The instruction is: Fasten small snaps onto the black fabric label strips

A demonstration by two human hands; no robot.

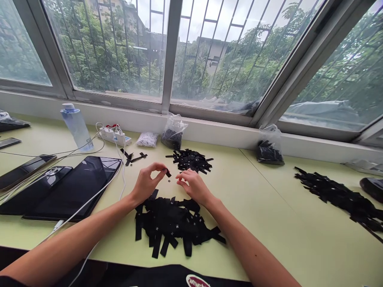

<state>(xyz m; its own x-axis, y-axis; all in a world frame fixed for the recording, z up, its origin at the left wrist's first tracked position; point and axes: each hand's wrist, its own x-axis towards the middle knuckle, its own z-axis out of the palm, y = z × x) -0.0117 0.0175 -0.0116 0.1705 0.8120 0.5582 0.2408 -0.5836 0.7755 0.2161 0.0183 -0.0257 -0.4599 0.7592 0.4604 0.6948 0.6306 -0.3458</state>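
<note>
My left hand (pixel 149 180) is closed in a pinch on a short black fabric strip (pixel 168 173), whose end sticks out past the fingertips. Just below it, a tiny dark ring (pixel 169 181) lies on the table. Facing it from the right is my right hand (pixel 193 185), its fingers bent but apart, with nothing visible in them. Between my forearms spreads a large pile of black strips (pixel 172 219), several marked with a small white "M". Beyond my hands lies a smaller pile of black strips (pixel 193 160).
Left of me are tablets (pixel 77 187), white cables, a power strip (pixel 115 135) and a water bottle (pixel 77 127). Along the sill stand a white packet (pixel 147 140) and clear bags of black pieces (pixel 172 135) (pixel 269 149). More black strips (pixel 338 195) lie at right.
</note>
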